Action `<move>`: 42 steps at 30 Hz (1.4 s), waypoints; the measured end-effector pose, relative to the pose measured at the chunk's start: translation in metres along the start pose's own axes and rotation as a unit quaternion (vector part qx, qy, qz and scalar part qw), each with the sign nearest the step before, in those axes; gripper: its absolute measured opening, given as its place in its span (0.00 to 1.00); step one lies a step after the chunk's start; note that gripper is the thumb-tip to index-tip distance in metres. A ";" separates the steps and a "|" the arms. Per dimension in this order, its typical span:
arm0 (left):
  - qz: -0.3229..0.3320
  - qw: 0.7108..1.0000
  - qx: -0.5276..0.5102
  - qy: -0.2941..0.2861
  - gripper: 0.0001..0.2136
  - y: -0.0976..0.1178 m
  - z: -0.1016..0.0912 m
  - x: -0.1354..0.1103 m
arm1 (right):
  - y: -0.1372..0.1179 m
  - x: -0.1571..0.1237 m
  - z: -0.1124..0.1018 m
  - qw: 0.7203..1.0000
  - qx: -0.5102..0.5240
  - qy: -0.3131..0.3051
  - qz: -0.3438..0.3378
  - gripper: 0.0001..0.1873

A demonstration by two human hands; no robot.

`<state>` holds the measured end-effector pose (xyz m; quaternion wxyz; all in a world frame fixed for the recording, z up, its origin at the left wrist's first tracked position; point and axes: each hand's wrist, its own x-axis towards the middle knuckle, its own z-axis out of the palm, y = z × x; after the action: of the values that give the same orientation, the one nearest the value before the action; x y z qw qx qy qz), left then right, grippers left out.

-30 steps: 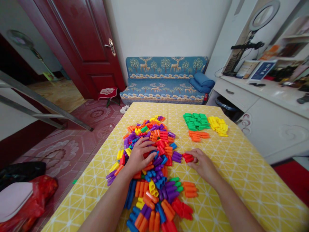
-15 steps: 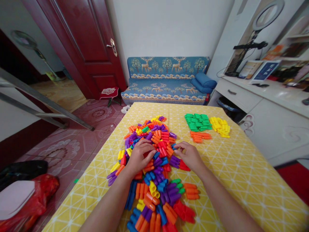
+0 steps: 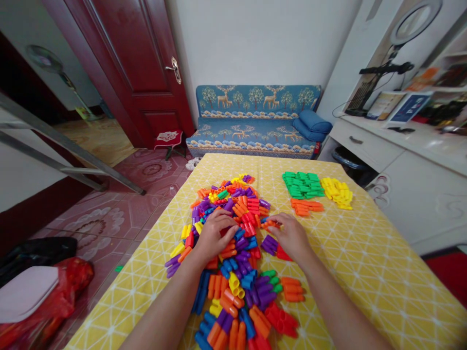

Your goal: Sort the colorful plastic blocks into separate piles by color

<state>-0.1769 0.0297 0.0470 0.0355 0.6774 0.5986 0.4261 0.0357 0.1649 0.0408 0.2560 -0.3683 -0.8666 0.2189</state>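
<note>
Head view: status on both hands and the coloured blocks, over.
Left hand spread on mixed pile of coloured plastic blocks. Right hand pinching small orange plastic block at pile's edge. No obstruction.

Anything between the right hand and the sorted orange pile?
No. Head view shows only bare yellow cloth between the right hand and the orange pile.

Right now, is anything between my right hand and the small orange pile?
Nothing visible. Only bare yellow tablecloth separates the right hand from the orange pile; the mixed heap lies on the hand's other side.
</note>
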 end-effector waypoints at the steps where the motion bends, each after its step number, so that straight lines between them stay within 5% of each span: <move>1: 0.000 1.000 -0.001 -0.001 0.07 0.000 0.000 0.000 | 0.012 -0.001 -0.006 0.999 0.014 0.026 -0.019 0.09; 5: -0.003 1.000 -0.003 0.000 0.08 -0.002 0.000 -0.001 | 0.071 -0.012 -0.027 0.991 0.078 0.106 -0.017 0.11; 10: -0.004 1.000 -0.002 -0.002 0.07 -0.002 0.000 0.000 | 0.128 -0.036 -0.046 0.980 0.070 0.173 0.068 0.13; 12: -0.004 1.000 -0.003 -0.005 0.07 -0.002 0.000 0.000 | 0.131 -0.042 -0.050 0.969 0.012 0.212 0.123 0.13; 15: -0.003 1.000 -0.003 -0.006 0.07 -0.002 0.000 0.000 | 0.119 -0.045 -0.047 0.960 -0.104 0.174 0.191 0.23; 20: -0.002 1.000 -0.001 -0.010 0.06 -0.002 -0.001 -0.001 | 0.113 -0.041 -0.038 0.963 -0.202 0.104 0.148 0.25; 28: -0.001 1.000 -0.006 -0.004 0.07 -0.002 0.000 0.001 | 0.168 -0.015 -0.047 0.977 -0.078 0.175 0.097 0.20; 42: -0.002 1.000 -0.005 -0.009 0.07 -0.002 0.000 0.001 | 0.169 -0.013 -0.036 0.962 0.022 0.269 0.050 0.12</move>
<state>-0.1785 0.0309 0.0463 0.0450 0.6799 0.5970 0.4236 0.1540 0.2693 -0.0311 0.4762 -0.4504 -0.7414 0.1437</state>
